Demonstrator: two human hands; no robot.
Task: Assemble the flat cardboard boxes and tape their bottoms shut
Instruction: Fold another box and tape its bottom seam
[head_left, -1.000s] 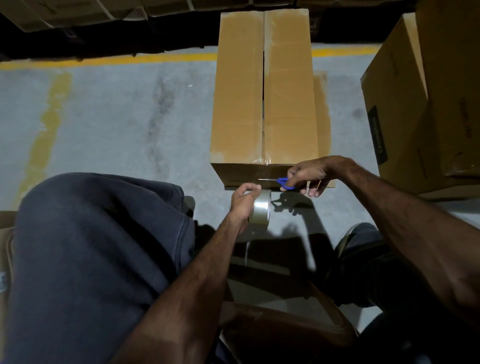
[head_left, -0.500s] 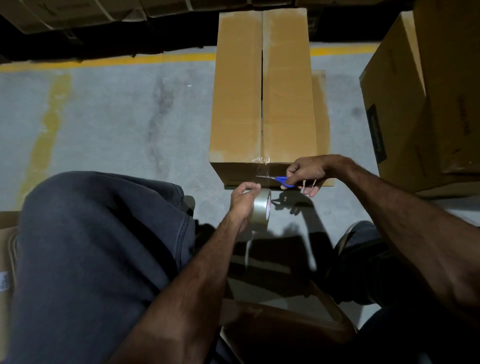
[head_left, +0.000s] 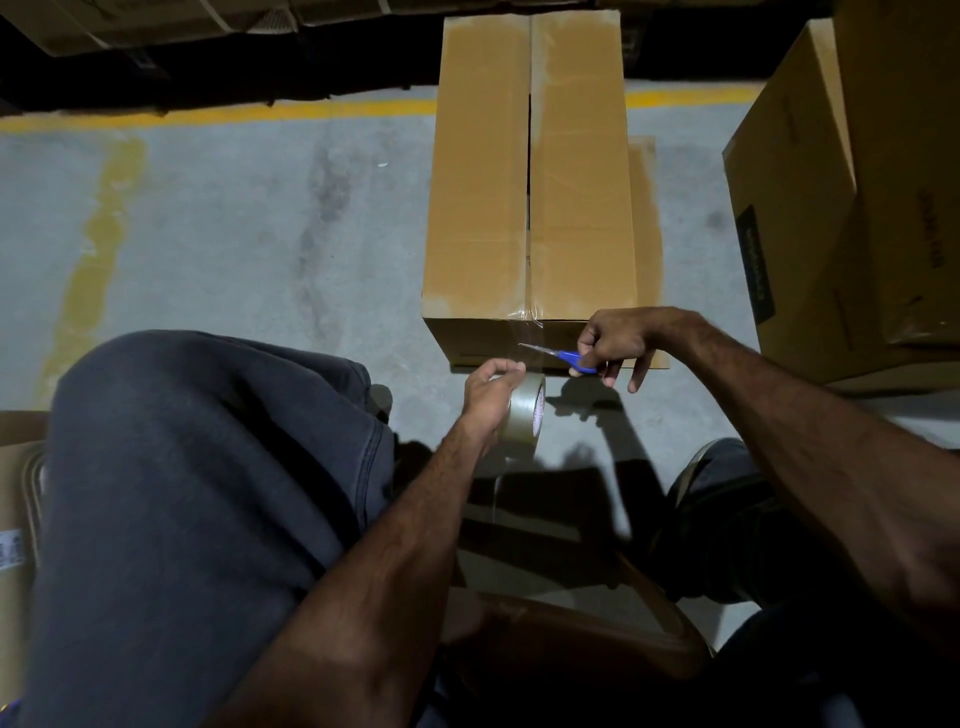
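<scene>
- A tall cardboard box (head_left: 530, 171) lies on the concrete floor (head_left: 234, 234) straight ahead of a seated person, its two bottom flaps folded shut and meeting along a middle seam.
- Clear tape (head_left: 524, 332) runs from the seam's near end, over the box edge, down toward the roll.
- The left hand (head_left: 491, 392) grips a roll of clear packing tape (head_left: 524, 418) just below the box's near face, fingers curled over its top.
- The right hand (head_left: 615, 345) holds blue-handled scissors (head_left: 558, 356), blades pointing left at the stretched tape between roll and box.
- The box looks light and empty, stiff at its creases but easy to push; steadying it at the near edge seems wise.
- The tape is thin, sticky and likely to curl back on itself, so it probably needs to be held taut while cut.
- More cardboard boxes (head_left: 841, 197) stand to the right.
</scene>
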